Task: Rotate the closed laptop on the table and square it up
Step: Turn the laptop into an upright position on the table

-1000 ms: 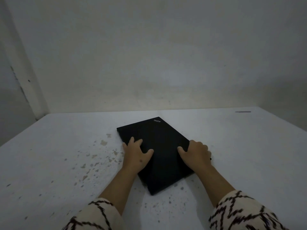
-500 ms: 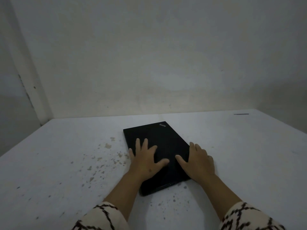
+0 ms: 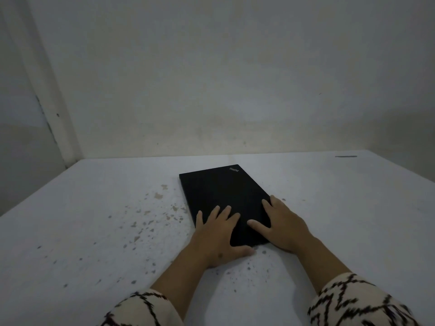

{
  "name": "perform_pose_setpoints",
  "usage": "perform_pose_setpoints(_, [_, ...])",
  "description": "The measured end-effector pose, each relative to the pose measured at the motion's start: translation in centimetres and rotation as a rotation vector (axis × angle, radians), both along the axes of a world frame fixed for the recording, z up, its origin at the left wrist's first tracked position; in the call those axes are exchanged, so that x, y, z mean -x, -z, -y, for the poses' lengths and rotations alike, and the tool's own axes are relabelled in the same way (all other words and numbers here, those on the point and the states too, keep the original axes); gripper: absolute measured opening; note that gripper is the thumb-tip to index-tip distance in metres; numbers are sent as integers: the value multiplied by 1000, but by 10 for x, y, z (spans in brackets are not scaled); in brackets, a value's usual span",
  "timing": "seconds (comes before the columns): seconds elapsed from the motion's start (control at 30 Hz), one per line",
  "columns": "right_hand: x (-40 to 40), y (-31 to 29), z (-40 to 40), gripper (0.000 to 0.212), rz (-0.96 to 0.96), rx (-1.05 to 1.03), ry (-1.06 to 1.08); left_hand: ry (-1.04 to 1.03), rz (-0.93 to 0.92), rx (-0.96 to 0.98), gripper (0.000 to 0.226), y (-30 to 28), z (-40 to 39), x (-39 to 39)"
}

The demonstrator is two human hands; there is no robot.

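- Both hands lay flat, unclenched, on the laptop [image 3: 223,194]: left hand [image 3: 217,236], right hand [image 3: 283,224].
- Stiff, probably heavy; should slide on worktop [image 3: 94,220] if pushed near corners.

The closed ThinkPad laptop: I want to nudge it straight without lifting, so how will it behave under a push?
The ThinkPad laptop looks like a flat, rigid slab, so it should slide and pivot as one piece. The white table looks smooth, so it probably slides easily. With the left hand and right hand flat on its lid, tipping seems unlikely.
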State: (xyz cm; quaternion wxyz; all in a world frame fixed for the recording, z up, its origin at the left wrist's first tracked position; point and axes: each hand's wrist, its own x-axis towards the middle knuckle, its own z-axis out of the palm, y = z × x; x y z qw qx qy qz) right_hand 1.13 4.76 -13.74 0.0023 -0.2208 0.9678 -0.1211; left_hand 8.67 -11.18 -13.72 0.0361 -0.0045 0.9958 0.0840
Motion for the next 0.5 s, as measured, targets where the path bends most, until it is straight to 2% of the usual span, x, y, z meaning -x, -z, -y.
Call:
perform_pose_setpoints(0.07, [-4, -2, -1, 96, -3, -48, -23, 12, 5, 15, 91, -1, 0, 0])
perform_pose_setpoints(0.17, [-11, -5, -3, 136, -9, -102, -56, 29, 15, 37, 89, -3, -1, -1])
perform_pose_setpoints(0.2, [-11, -4, -3, 143, -19, -115, -58, 34, 17, 40, 89, -4, -1, -2])
perform_pose_setpoints(0.27, [-11, -2, -4, 136, -26, -113, -50, 43, 18, 43, 88, -4, -1, -2])
perform_pose_setpoints(0.33, [-14, -1, -3, 115, -36, -121, -57, 47, 20, 48, 88, -5, 0, -2])
perform_pose_setpoints(0.37, [-16, -1, -2, 116, -43, -128, -61, 50, 22, 52, 88, -5, 1, -2])
perform_pose_setpoints(0.43, [-19, 0, 0, 136, -45, -138, -62, 57, 29, 59, 88, -6, 4, -3])
perform_pose_setpoints(0.5, [-20, 2, 3, 148, -50, -131, -43, 68, 27, 67, 87, -6, 8, -4])
